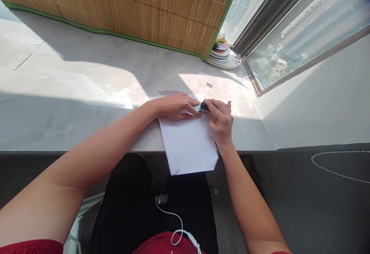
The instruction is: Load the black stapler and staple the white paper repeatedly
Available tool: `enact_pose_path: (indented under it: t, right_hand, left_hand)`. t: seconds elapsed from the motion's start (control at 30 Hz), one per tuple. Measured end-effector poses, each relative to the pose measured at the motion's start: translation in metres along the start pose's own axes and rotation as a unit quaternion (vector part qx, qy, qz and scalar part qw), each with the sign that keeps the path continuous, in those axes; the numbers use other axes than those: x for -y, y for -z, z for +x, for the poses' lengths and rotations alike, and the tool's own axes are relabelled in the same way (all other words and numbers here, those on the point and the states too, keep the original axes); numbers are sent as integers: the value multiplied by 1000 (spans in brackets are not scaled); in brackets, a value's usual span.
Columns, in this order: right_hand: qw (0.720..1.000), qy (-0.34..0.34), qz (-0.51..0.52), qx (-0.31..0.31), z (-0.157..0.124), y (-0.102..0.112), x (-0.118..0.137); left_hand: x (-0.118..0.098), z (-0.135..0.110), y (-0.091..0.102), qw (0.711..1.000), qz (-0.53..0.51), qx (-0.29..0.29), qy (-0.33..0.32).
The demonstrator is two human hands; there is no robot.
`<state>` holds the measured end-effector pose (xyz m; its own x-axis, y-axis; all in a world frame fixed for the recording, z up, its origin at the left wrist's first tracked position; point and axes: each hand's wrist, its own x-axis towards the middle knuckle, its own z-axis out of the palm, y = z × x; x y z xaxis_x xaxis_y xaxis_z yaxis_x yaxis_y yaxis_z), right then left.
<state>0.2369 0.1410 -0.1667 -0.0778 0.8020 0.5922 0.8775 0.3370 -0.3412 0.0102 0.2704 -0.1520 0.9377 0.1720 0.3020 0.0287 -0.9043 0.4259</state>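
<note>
White paper (187,142) lies partly on the marbled table (110,65), and its near end goes out over the front edge, above the person's black trousers (124,204). Near the far end of this paper I see a small black stapler (204,106), and the right hand (221,119) keeps it between the fingers, which are closed tightly around it. The left hand (179,106) rests flat on the paper, its fingers slightly apart and holding nothing; their tips come just beside the stapler. Whether they touch it, I cannot tell.

Two short metal strips (209,85), similar to rows of staples, lie in the sunlight a little beyond the hands. Farther, in the corner by the window (315,46), a stack of plates (221,54) stands next to the bamboo mat (130,7), which has a green border. A white cable (173,213) hangs in front of the red shirt (158,244).
</note>
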Motion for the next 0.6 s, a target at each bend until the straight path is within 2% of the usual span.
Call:
enact_pose_path:
  t: [0.17,0.5,0.6]
  right_hand:
    - [1000,5,-16,5,0,-1,1]
    - [993,1,-87,76,2,-3,10]
    - [994,-3,-80,77,4,-2,11]
  left_hand:
    - [-1,1,1,1000,-2,-3,-5]
    - [1,2,2,1000,-16,3,-18]
    - [2,1,0,1000,-19,-3,-20]
